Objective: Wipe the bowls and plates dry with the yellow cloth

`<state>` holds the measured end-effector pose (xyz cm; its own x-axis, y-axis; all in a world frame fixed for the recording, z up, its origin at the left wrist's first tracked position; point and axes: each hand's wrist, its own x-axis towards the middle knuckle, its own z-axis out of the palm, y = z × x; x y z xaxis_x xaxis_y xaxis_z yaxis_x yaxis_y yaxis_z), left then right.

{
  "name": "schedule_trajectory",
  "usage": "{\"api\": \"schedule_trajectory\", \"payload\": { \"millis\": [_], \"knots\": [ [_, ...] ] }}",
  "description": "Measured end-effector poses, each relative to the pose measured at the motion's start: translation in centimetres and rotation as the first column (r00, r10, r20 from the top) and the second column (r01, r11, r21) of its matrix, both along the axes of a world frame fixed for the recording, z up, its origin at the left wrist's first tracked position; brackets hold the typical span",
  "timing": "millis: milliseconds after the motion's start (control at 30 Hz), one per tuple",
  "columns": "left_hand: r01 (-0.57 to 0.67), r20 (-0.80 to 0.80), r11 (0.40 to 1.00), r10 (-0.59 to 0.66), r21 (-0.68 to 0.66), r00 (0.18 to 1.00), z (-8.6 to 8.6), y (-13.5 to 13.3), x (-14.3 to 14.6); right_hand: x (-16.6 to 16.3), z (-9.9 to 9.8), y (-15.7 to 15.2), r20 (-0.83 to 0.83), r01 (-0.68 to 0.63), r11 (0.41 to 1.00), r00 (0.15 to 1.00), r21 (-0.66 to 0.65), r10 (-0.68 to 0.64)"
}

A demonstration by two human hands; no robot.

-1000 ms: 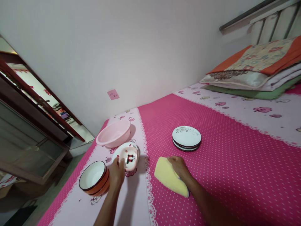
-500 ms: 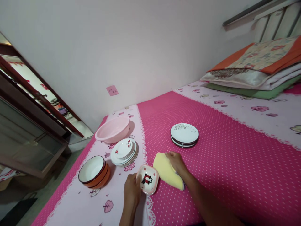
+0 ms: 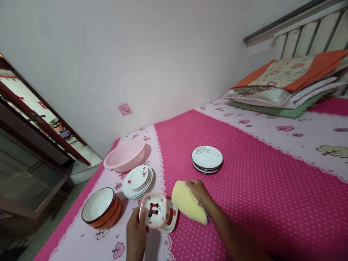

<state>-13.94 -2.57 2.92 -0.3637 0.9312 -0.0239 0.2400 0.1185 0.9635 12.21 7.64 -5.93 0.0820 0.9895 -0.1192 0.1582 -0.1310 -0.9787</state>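
Observation:
My left hand (image 3: 137,226) grips the near-left edge of a small square dish (image 3: 153,210) with a pink rim and a red-and-black cat picture. That dish is lifted and tilted, partly covering a second small dish (image 3: 172,219) with a red pattern that rests on the bedspread. My right hand (image 3: 198,190) pinches the upper edge of a folded yellow cloth (image 3: 187,203), just right of the dishes. Beyond the cloth lies a stack of round white plates (image 3: 207,157) with dark rims.
On the left stand stacked orange bowls (image 3: 101,208), flower-patterned white plates (image 3: 138,181) and a pink basin (image 3: 126,156). Everything sits on a pink dotted bedspread (image 3: 244,195). Folded bedding and pillows (image 3: 282,79) lie at the far right, against a white wall (image 3: 174,54).
My left hand has raised the cat dish and moved it left, uncovering the second dish beneath. My right hand stays on the cloth. The camera view has shifted slightly.

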Motion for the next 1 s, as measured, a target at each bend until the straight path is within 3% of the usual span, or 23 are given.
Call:
{"api": "schedule_trajectory", "payload": {
  "millis": [67, 100, 200, 367, 533, 700, 867, 1000],
  "knots": [
    [-0.071, 0.254, 0.997, 0.075, -0.024, 0.964, 1.2, -0.1, 0.9, 0.8, 1.1, -0.5, 0.0, -0.086, 0.996, 0.996, -0.001, 0.086],
    [-0.105, 0.403, 0.993, 0.114, -0.044, 0.908, 1.8, 0.0, 1.5, 1.3, 1.7, -0.8, -0.002, -0.141, 0.99, 0.99, 0.001, 0.141],
    [-0.114, 0.755, 0.984, 0.179, -0.139, 0.631, 3.1, 0.7, 3.6, 3.3, 3.4, -1.8, -0.015, -0.324, 0.946, 0.946, -0.004, 0.324],
    [0.047, 0.909, 0.981, 0.157, -0.189, 0.387, 3.2, 2.8, 6.9, 5.5, 5.1, -2.8, -0.02, -0.475, 0.88, 0.88, -0.022, 0.475],
    [0.291, 0.99, 0.956, -0.082, 0.046, 0.114, 1.8, 4.9, 8.9, 4.7, 5.3, -3.2, -0.04, -0.528, 0.849, 0.849, -0.039, 0.526],
    [0.25, 0.967, 0.941, -0.248, 0.227, 0.056, -0.3, 5.5, 8.6, 2.9, 4.4, -3.1, -0.069, -0.429, 0.903, 0.901, -0.015, 0.427],
    [0.124, 0.987, 0.983, -0.146, 0.138, 0.063, -0.4, 4.6, 7.7, 2.4, 4.5, -2.8, -0.214, -0.342, 0.939, 0.916, 0.03, 0.34],
    [0.029, 0.994, 0.995, -0.093, 0.091, 0.056, 0.6, 4.1, 7.7, 3.6, 6.2, -3.0, -0.31, -0.152, 0.986, 0.936, 0.07, 0.166]
  ]
}}
